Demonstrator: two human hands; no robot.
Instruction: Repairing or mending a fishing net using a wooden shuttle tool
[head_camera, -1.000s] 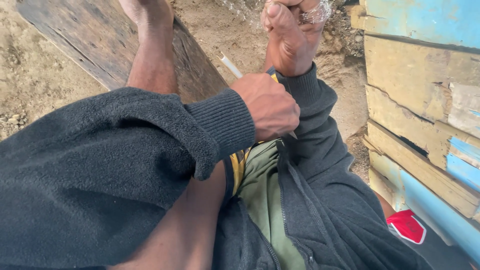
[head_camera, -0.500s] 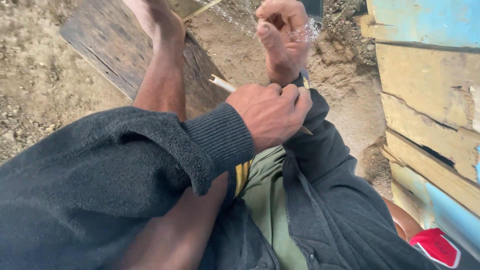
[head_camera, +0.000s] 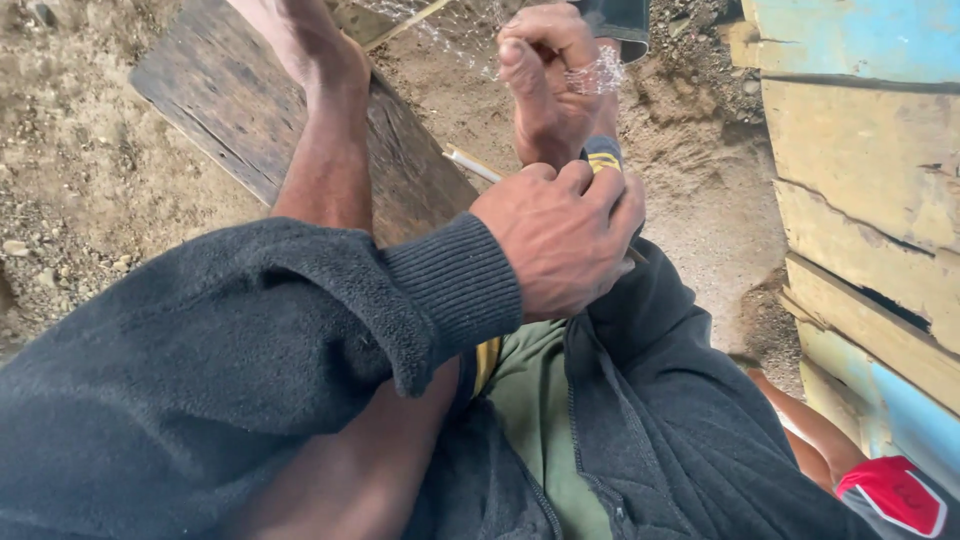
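My left hand (head_camera: 562, 243) reaches across from a dark fleece sleeve and is closed around the cuff (head_camera: 601, 153) of my right sleeve, a dark cuff with a yellow stripe. My right hand (head_camera: 545, 88) is raised just above it, fingers curled on a clear fine-mesh netting (head_camera: 594, 73) that trails up and to the left. A thin pale stick (head_camera: 472, 166) pokes out from behind my left hand. My bare leg (head_camera: 325, 150) stretches away over a weathered wooden board (head_camera: 225, 95).
Sandy, stony ground (head_camera: 60, 170) lies to the left and ahead. A wall of blue and yellowish painted planks (head_camera: 860, 190) stands along the right. A dark object (head_camera: 615, 20) sits at the top edge. A red item (head_camera: 895, 497) shows at the lower right.
My left hand has closed more tightly over the right cuff. Both hands sit a little lower in the view, and more of the board and netting shows.
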